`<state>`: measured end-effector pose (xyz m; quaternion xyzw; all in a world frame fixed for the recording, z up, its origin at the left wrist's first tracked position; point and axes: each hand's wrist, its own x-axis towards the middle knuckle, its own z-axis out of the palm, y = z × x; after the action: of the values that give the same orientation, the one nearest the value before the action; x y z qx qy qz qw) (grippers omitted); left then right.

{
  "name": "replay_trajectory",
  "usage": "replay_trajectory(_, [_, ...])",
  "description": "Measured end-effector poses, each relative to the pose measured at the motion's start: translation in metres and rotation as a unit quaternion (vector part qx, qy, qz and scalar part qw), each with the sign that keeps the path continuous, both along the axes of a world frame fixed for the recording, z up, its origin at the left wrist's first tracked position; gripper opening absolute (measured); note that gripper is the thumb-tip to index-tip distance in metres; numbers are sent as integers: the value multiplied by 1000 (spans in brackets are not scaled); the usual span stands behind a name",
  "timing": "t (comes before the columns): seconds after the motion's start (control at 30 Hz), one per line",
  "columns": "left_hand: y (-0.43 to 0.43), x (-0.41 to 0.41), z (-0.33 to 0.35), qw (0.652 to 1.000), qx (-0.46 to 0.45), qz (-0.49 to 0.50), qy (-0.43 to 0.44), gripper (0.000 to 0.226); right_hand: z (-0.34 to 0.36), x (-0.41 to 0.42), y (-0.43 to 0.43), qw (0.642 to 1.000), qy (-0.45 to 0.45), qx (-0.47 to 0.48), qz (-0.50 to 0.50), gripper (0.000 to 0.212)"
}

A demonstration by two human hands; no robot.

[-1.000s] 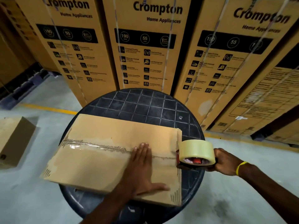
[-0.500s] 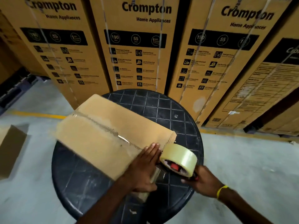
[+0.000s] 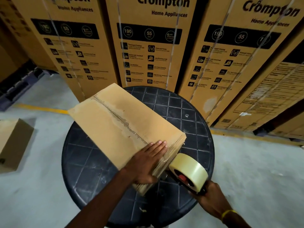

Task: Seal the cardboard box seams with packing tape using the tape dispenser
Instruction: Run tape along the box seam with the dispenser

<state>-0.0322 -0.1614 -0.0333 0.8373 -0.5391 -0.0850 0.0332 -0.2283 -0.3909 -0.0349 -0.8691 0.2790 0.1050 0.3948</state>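
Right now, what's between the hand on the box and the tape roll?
Only the near end of the cardboard box lies between the left hand and the tape roll; the head view shows it.

Three tall brown cardboard cartons (image 3: 148,66) each read "Crompton Home Appliances" in black print. Below that, a black printed band (image 3: 148,33) carries circled 190, 55 and what looks like 1. The smaller icon captions are too blurred to read.

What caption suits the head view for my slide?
Left hand presses on a cardboard box on a round dark table while the right hand holds a tape dispenser at its near end.
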Motion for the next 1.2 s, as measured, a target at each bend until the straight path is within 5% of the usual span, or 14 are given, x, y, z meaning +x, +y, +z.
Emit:
replay_trajectory(0.33, [-2,0,-5,1000,0,-6,-4,131,-31,14,1,991,119,-53,43,42])
replay_trajectory(0.47, [-3,3,-3,1000,5,5,-9,130,-21,-2,1,985,145,-93,32,17])
replay_trajectory(0.57, [-3,3,-4,1000,10,-1,-13,131,-21,-19,6,984,132,73,-92,12])
replay_trajectory(0.77, [-3,2,-4,1000,16,1,-16,128,-58,-11,4,807,68,461,-362,33])
replay_trajectory(0.93, [-3,2,-3,1000,12,2,-12,128,-86,27,-20,662,-67,586,-462,29])
replay_trajectory(1.07, [-3,3,-2,1000,5,-1,-1,127,-101,53,-35,608,-122,617,-484,17])
replay_trajectory(1.2, [-4,3,0,1000,1,-3,6,123,-113,59,-36,621,-93,595,-501,21])
